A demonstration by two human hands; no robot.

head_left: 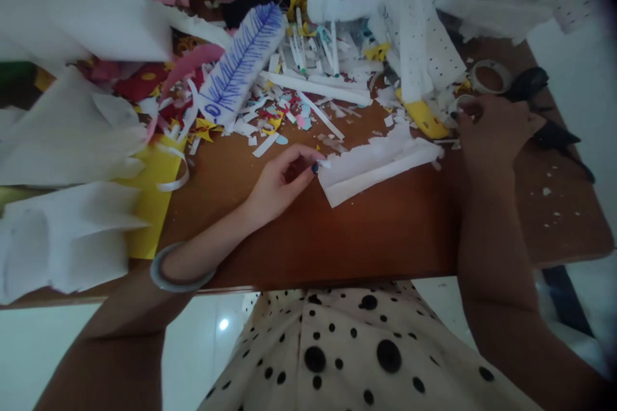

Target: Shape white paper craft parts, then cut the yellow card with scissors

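Note:
My left hand (282, 185) pinches a small white scrap (324, 164) between thumb and forefinger, at the left end of a torn-edged white paper sheet (380, 164). The sheet lies on the brown table with a fold along its near side. Further right, my right hand (494, 125) is closed, its fingertips at a small pale ring (465, 100) that looks like a roll of tape; the fingers partly cover it. A larger tape roll (491, 77) lies just beyond this hand. Left of its fingertips is a yellow curved object (424, 117).
Paper scraps (289, 112) litter the table's middle and back. A white strip with blue feather-like lines (245, 67) lies among them. White paper shapes (72, 122) and a yellow sheet (157, 199) cover the left side. Black objects (554, 135) lie beside my right wrist, near the table's right edge.

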